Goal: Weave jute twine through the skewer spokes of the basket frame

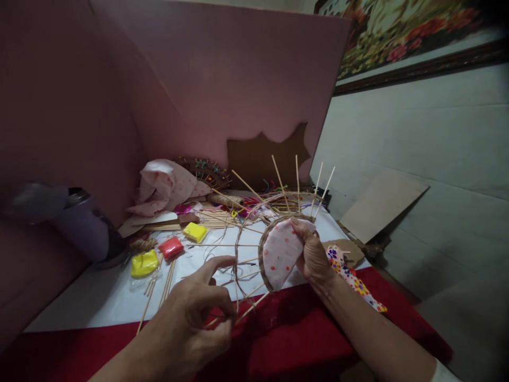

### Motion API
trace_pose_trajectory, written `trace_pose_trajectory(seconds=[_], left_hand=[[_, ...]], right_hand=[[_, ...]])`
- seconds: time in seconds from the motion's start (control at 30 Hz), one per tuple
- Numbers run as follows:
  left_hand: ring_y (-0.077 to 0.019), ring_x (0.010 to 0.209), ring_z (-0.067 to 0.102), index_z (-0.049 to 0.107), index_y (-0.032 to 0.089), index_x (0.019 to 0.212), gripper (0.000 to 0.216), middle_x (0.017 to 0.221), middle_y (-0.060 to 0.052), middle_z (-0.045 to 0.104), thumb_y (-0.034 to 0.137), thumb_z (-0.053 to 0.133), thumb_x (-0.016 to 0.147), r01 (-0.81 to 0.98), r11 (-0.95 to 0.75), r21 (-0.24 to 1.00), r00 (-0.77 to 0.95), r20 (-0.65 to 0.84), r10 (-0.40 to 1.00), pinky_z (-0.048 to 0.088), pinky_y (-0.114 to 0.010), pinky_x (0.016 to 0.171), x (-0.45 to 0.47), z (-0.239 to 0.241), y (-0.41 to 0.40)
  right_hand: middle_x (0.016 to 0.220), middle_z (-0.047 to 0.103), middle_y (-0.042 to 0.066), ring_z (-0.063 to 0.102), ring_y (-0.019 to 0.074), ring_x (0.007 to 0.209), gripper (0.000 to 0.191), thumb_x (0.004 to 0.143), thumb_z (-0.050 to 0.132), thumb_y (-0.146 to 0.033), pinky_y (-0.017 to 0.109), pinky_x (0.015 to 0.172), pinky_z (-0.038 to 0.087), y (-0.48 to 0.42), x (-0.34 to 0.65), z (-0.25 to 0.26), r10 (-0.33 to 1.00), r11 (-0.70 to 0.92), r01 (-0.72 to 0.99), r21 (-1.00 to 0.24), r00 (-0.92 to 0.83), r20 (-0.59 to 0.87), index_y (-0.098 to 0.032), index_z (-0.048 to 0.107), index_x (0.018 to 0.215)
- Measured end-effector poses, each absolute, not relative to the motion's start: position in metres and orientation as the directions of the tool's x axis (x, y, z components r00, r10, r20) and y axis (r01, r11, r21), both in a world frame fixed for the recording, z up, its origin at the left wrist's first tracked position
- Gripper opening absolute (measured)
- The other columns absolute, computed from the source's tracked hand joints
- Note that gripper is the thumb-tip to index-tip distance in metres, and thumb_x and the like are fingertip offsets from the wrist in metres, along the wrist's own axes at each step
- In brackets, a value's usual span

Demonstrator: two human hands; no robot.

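Note:
My right hand point(314, 254) grips a cloth-covered disc point(280, 254), white with orange dots and a brown rim. Thin wooden sticks point(280, 178) fan out from the disc's edge like spokes. A loop of brown twine point(237, 233) runs across the sticks, apart from the rim. On the left side of this frame, my left hand point(194, 307) has its thumb and lower fingers closed on the twine near the lower sticks. Its index finger reaches out along the loop. The exact pinch point is partly hidden by the fingers.
Yellow packets point(143, 263) and a red packet point(170, 248) lie on the white sheet point(91, 302). Behind are crumpled dotted cloth point(163, 183), loose sticks and cut cardboard point(262, 159). A purple container point(89, 228) stands left. Flowered fabric point(360, 286) lies right, on red cloth point(401, 307).

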State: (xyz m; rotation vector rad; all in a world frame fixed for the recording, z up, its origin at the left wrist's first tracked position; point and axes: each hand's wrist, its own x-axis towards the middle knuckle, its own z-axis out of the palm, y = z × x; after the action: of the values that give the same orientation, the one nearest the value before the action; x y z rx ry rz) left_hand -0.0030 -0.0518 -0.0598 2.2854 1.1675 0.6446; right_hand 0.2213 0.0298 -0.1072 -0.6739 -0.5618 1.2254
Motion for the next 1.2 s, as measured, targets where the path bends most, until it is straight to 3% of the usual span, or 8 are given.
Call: trace_pose_trajectory(seconds=[0.13, 0.4, 0.7, 0.8, 0.93, 1.1, 1.2], left_hand=[[-0.0248, 0.12, 0.042, 0.065, 0.02, 0.063, 0.018, 0.129, -0.005, 0.049, 0.008, 0.054, 0.068, 0.586, -0.522, 0.62, 0.526, 0.198, 0.827, 0.047, -0.027, 0.071, -0.004, -0.062, -0.051], [-0.0161, 0.087, 0.059, 0.065, 0.018, 0.058, 0.016, 0.126, -0.004, 0.051, 0.014, 0.055, 0.069, 0.61, -0.471, 0.637, 0.506, 0.144, 0.85, 0.046, -0.021, 0.057, -0.002, -0.05, -0.052], [-0.0197, 0.097, 0.056, 0.066, 0.021, 0.057, 0.017, 0.129, -0.004, 0.047, 0.012, 0.057, 0.068, 0.682, -0.521, 0.513, 0.493, 0.203, 0.846, 0.047, -0.029, 0.071, -0.002, -0.051, -0.053], [-0.0155, 0.086, 0.058, 0.066, 0.021, 0.059, 0.017, 0.127, -0.004, 0.047, 0.013, 0.056, 0.069, 0.681, -0.52, 0.515, 0.511, 0.174, 0.842, 0.047, -0.029, 0.07, -0.001, -0.048, -0.055], [-0.0143, 0.091, 0.057, 0.067, 0.023, 0.061, 0.017, 0.126, 0.0, 0.048, 0.013, 0.057, 0.069, 0.651, -0.533, 0.541, 0.545, 0.157, 0.824, 0.046, -0.027, 0.077, -0.004, -0.047, -0.053], [-0.0076, 0.069, 0.056, 0.066, 0.021, 0.062, 0.014, 0.129, 0.0, 0.046, 0.015, 0.055, 0.07, 0.653, -0.478, 0.587, 0.522, 0.108, 0.846, 0.045, -0.02, 0.058, -0.006, -0.05, -0.051], [-0.0089, 0.073, 0.057, 0.065, 0.02, 0.062, 0.014, 0.129, 0.0, 0.046, 0.013, 0.055, 0.069, 0.661, -0.457, 0.595, 0.515, 0.083, 0.853, 0.045, -0.019, 0.058, -0.007, -0.048, -0.051]], right_hand=[[0.055, 0.063, -0.007, 0.057, 0.0093, 0.05, 0.017, 0.058, 0.076, -0.026, 0.021, 0.052, 0.046, 0.03, 0.221, -0.108, 0.964, 0.21, -0.646, -0.734, 0.263, 0.044, -0.019, 0.061, 0.061], [0.056, 0.065, -0.006, 0.057, 0.0097, 0.05, 0.014, 0.057, 0.076, -0.024, 0.021, 0.052, 0.046, 0.029, 0.221, -0.107, 0.973, 0.177, -0.669, -0.722, 0.23, 0.025, -0.018, 0.064, 0.061], [0.056, 0.064, -0.006, 0.056, 0.01, 0.049, 0.015, 0.057, 0.075, -0.025, 0.022, 0.053, 0.046, 0.03, 0.221, -0.105, 0.965, 0.197, -0.664, -0.721, 0.26, 0.024, -0.019, 0.063, 0.061], [0.055, 0.063, -0.006, 0.056, 0.0099, 0.05, 0.015, 0.057, 0.075, -0.025, 0.022, 0.052, 0.046, 0.029, 0.221, -0.105, 0.969, 0.179, -0.672, -0.718, 0.245, 0.012, -0.019, 0.062, 0.061], [0.055, 0.064, -0.006, 0.057, 0.0097, 0.052, 0.016, 0.056, 0.076, -0.025, 0.022, 0.055, 0.046, 0.028, 0.221, -0.105, 0.973, 0.157, -0.687, -0.709, 0.23, -0.007, -0.018, 0.063, 0.062], [0.054, 0.063, -0.006, 0.056, 0.0095, 0.05, 0.016, 0.056, 0.077, -0.026, 0.021, 0.053, 0.046, 0.028, 0.221, -0.106, 0.972, 0.155, -0.682, -0.715, 0.235, -0.013, -0.018, 0.063, 0.062], [0.053, 0.063, -0.006, 0.055, 0.0094, 0.049, 0.017, 0.055, 0.077, -0.026, 0.021, 0.052, 0.046, 0.028, 0.221, -0.106, 0.971, 0.157, -0.685, -0.711, 0.24, -0.017, -0.018, 0.063, 0.061]])
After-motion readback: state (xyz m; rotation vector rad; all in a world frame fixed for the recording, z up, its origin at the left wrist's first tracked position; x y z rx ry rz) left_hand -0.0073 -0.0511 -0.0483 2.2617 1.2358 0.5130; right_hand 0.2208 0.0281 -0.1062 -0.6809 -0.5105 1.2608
